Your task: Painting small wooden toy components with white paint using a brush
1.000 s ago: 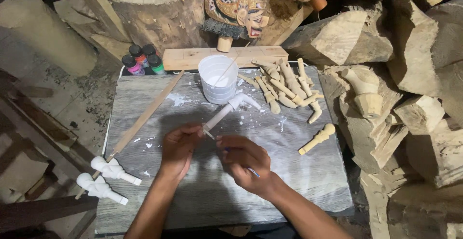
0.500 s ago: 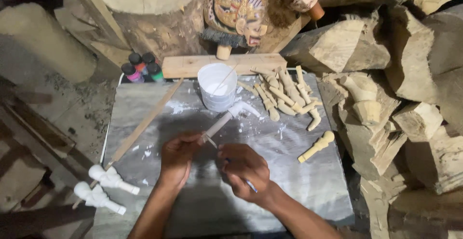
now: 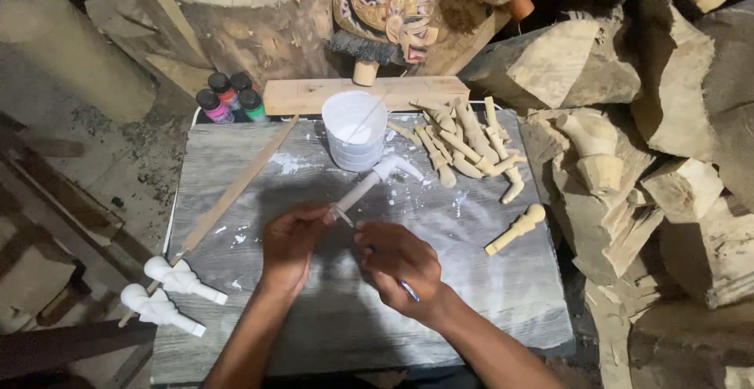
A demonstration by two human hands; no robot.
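My left hand [image 3: 289, 240] grips the near end of a white-painted wooden puppet arm [image 3: 375, 179] that points away toward a white plastic cup [image 3: 354, 128] of white paint. My right hand [image 3: 400, 263] is closed around a thin blue-handled brush [image 3: 408, 289], its tip close to the piece's near end. Both hands hover over the middle of a grey, paint-spattered board [image 3: 487, 295].
Several unpainted carved arms [image 3: 463, 142] lie right of the cup; one more [image 3: 516, 229] lies apart. Two white-painted pieces [image 3: 169, 291] rest at the board's left edge, beside a long wooden stick [image 3: 236, 189]. Small paint bottles [image 3: 228, 96], a wood block [image 3: 365, 93], a painted puppet head [image 3: 385, 8] and logs [image 3: 667, 122] surround.
Both hands and the white piece stay near the board's centre; the right hand has shifted slightly along the piece's near end. The view has tilted a little.
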